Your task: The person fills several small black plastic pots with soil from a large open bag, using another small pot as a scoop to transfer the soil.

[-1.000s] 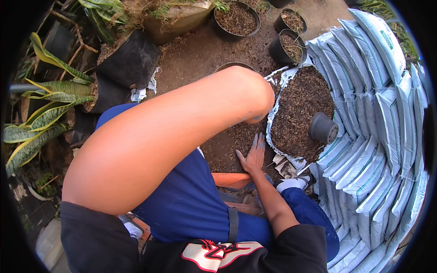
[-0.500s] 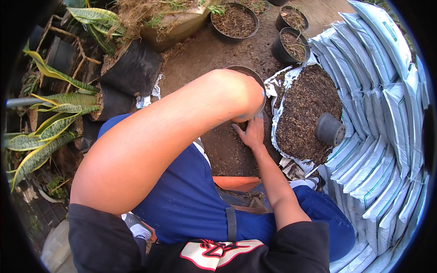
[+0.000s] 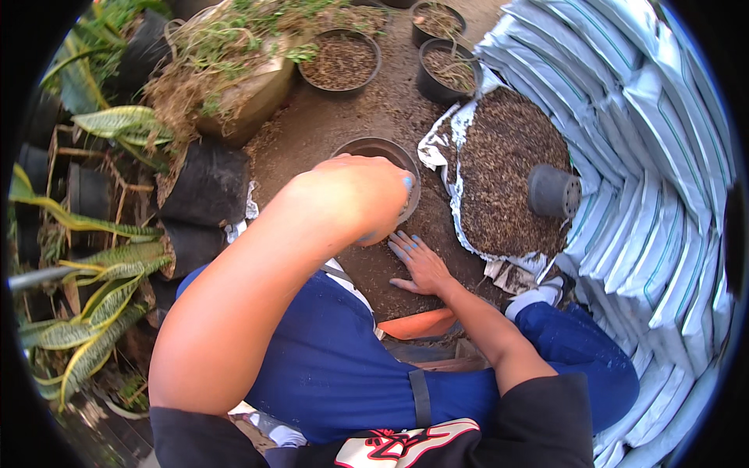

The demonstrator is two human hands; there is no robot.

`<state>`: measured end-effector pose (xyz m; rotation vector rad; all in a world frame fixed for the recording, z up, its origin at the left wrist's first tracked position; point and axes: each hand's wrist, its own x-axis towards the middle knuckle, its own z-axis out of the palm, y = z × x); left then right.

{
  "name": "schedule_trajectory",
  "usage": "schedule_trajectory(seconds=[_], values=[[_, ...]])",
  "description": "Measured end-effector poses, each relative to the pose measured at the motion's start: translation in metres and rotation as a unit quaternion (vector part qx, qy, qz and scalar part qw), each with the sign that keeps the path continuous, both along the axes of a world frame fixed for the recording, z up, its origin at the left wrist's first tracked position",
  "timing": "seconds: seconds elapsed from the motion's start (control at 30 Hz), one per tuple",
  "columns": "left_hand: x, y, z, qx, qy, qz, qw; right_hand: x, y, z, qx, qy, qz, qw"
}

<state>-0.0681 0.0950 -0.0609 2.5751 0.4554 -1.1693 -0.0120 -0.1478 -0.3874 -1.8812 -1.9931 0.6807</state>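
A round dark plant pot [image 3: 380, 147] stands on the soil-covered ground in front of me. My left hand [image 3: 355, 193] is bent down over its near side, covering much of the opening. Its fingers are mostly hidden behind the back of the hand and the wrist, so I cannot make out what they hold. Just below the pot, my right hand [image 3: 425, 265] lies with fingers spread on the dark ground. It holds nothing, and its fingertips are close to the pot's near edge. Bluish-grey smears mark the fingers of both hands.
At the right lies an open white sack of brown growing mix [image 3: 507, 171] with a black pot [image 3: 555, 191] tipped on it. Stacked white bags [image 3: 663, 187] wall the right side. Filled pots [image 3: 339, 64] stand ahead; snake plants [image 3: 101, 312] crowd the left. An orange object [image 3: 419, 324] lies near my legs.
My right hand has drawn back from beside the left hand and now lies spread on the ground. More of the pot's rim shows past my left hand. The whole view has shifted.
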Motion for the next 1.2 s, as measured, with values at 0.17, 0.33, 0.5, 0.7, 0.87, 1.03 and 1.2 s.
schedule_trajectory(seconds=[0.17,0.33,0.5,0.7,0.87,1.03,1.2], values=[[0.008,-0.002,-0.006,-0.054,-0.083,-0.018,0.995,0.017,-0.071,-0.001,-0.079,-0.055,-0.139,0.986],[-0.001,0.007,-0.006,-0.046,-0.089,-0.014,0.995,0.008,-0.05,-0.006,-0.072,-0.064,-0.148,0.984],[-0.002,0.01,-0.011,-0.048,-0.101,-0.011,0.994,-0.002,-0.004,-0.009,-0.041,-0.065,-0.108,0.991],[0.002,0.011,-0.012,-0.048,-0.106,0.016,0.993,-0.014,0.023,-0.018,0.025,-0.006,-0.031,0.999],[0.006,0.011,-0.017,-0.047,-0.094,0.003,0.994,-0.014,0.014,-0.039,0.166,-0.027,-0.038,0.985],[0.009,0.009,-0.023,-0.044,-0.082,0.011,0.996,-0.013,0.004,-0.039,0.192,-0.013,-0.071,0.979],[0.015,0.004,-0.021,-0.049,-0.071,0.005,0.996,-0.009,0.006,-0.036,0.17,-0.047,-0.048,0.983]])
